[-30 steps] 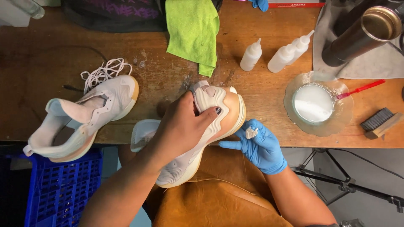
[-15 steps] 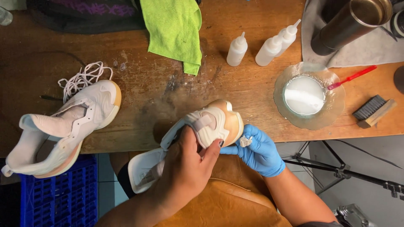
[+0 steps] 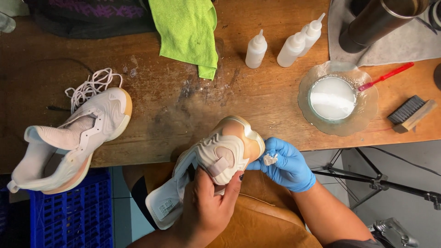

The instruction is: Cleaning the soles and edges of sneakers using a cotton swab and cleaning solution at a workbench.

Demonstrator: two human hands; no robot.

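Two hands work closest to the camera, over a tan leather seat [image 3: 257, 229]: the bare left hand [image 3: 212, 202] has its fingers wrapped around the middle of a white sneaker [image 3: 209, 165], gripping it with the toe pointing away, held in the air just off the near edge of the wooden table [image 3: 193, 105]. The right hand [image 3: 287, 165], in one blue glove, has its fingertips pinched together on a small white wad [image 3: 270, 159] pressed against the tan toe end of that shoe. Below left stands one blue plastic crate [image 3: 69, 216]; at the right a black tripod leg [image 3: 381, 183] crosses the floor. Farther on, a second white sneaker [image 3: 73, 138] lies on the table's left edge with a loose pile of white laces [image 3: 89, 87] touching its toe. To the right sits one clear glass dish of white liquid [image 3: 337, 98], one red-handled brush [image 3: 386, 76] resting in it, and one wooden bristle brush [image 3: 411, 112] just beside it. Farthest back lie one green cloth [image 3: 188, 32], three white squeeze bottles [image 3: 287, 46], and one dark metal cylinder [image 3: 376, 20] on a grey towel [image 3: 404, 46].
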